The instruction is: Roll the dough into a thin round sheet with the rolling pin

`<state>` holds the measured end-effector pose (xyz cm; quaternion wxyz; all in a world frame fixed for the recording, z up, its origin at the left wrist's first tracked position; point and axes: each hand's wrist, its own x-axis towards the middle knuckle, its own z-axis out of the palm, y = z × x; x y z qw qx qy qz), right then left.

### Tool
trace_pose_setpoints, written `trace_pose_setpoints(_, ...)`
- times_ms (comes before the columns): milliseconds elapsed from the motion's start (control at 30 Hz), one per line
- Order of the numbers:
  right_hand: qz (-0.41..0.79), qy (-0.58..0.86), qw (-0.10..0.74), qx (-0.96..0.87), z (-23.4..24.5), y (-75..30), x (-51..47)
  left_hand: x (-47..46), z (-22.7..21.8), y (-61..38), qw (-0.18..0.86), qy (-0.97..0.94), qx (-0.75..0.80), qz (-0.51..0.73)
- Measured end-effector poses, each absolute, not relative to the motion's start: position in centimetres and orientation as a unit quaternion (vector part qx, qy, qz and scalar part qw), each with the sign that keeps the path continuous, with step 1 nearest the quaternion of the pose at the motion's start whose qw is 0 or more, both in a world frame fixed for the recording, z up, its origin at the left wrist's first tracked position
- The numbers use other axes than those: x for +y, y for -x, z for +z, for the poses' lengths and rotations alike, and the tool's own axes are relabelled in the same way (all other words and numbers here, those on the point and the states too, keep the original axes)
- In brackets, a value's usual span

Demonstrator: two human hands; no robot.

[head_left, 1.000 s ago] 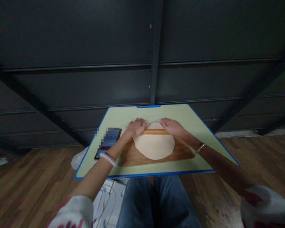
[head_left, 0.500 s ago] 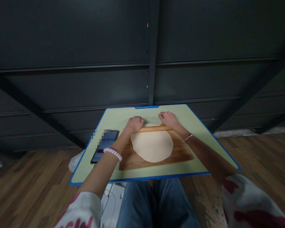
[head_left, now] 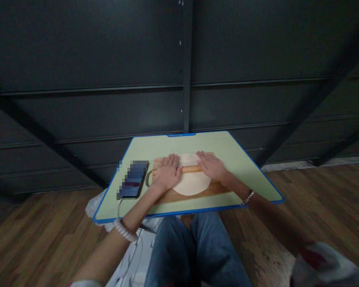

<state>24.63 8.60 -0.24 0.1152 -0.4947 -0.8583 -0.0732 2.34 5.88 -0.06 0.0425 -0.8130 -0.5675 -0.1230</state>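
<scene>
A flat, pale sheet of dough (head_left: pixel 193 185) lies on a wooden board (head_left: pixel 219 188). Across the dough runs a wooden rolling pin (head_left: pixel 192 169). My left hand (head_left: pixel 168 171) rests flat over the pin's left part, fingers stretched out and pointing away from me. Over its right part lies my right hand (head_left: pixel 212 165), open too, with the fingers extended. The palms cover both ends of the pin's visible stretch. Part of the dough shows beyond the pin, between my hands.
The board sits on a small pale green table (head_left: pixel 251 177) with a blue rim. A phone (head_left: pixel 134 179) with a cable lies left of my left hand. Behind the table stands a dark panelled wall (head_left: pixel 137 113). My knees (head_left: pixel 175 243) are below the near edge.
Both hands have come nearer to me with the rolling pin. Their curled fingers have straightened and now lie flat. More dough shows beyond the pin. The view has shifted slightly.
</scene>
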Motion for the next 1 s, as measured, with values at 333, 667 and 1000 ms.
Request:
trace_pose_setpoints(333,-0.055,0.433,0.188,-0.880,-0.5,-25.7,0.0,-2.6,0.3,-2.7,0.078,0.839,-0.518,-0.146)
trace_pose_setpoints(667,-0.053,0.424,0.219,-0.877,-0.5,-26.8,-4.3,-7.5,-0.1,-2.0,0.087,0.854,-0.493,-0.145)
trace_pose_setpoints(1000,-0.058,0.412,0.206,-0.886,-0.8,-24.3,-2.3,-6.2,-0.7,-4.0,0.108,0.817,-0.551,-0.130)
